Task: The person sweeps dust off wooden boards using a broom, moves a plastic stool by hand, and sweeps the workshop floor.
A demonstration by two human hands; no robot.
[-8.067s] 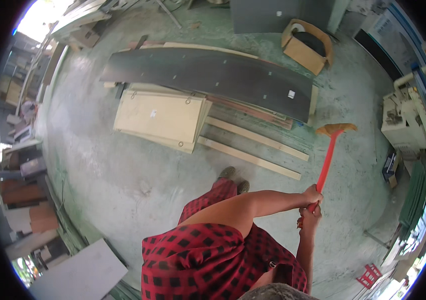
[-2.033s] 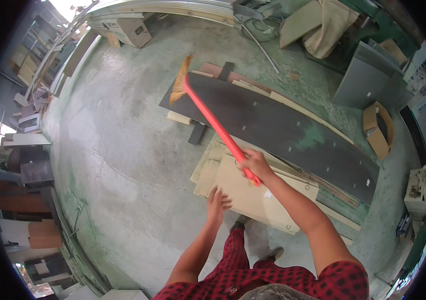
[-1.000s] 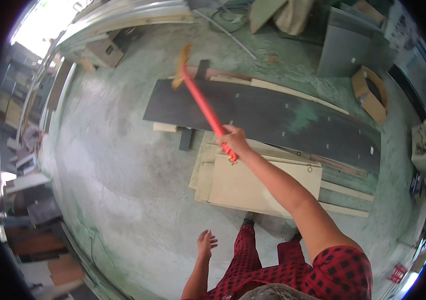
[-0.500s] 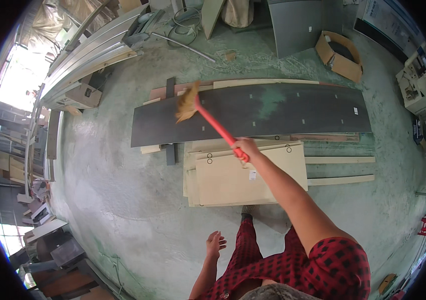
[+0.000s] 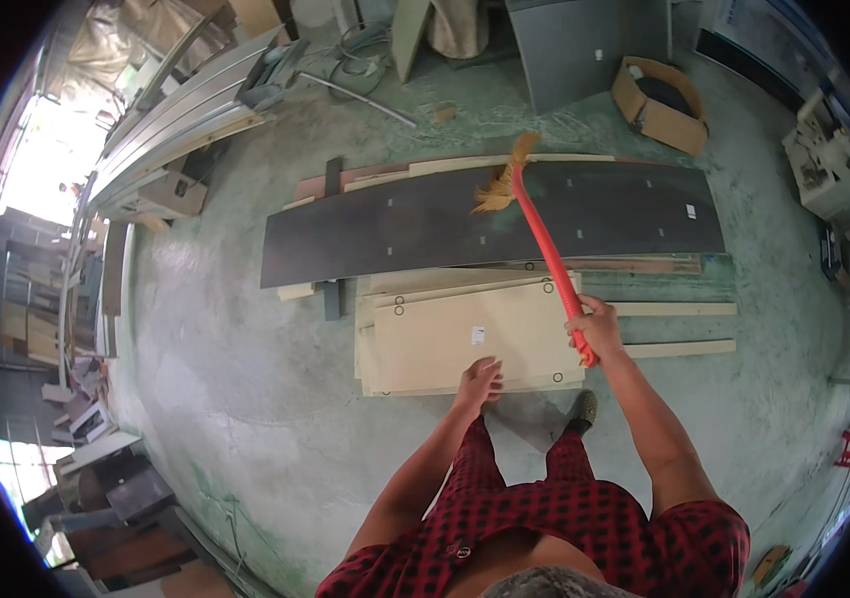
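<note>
The person wears a red-and-black checked shirt [image 5: 584, 528] with short sleeves and a small dark button at the front. Trousers [image 5: 505, 468] in the same red-and-black check cover both legs. Both forearms and hands are bare, without gloves, watch or rings that can be made out. One dark, greyish shoe [image 5: 583, 410] shows at the far end of the right leg.

Glossy red plastic broom handle [image 5: 549, 259], straw bristles [image 5: 501, 186], matt dark board [image 5: 485, 219]
</note>
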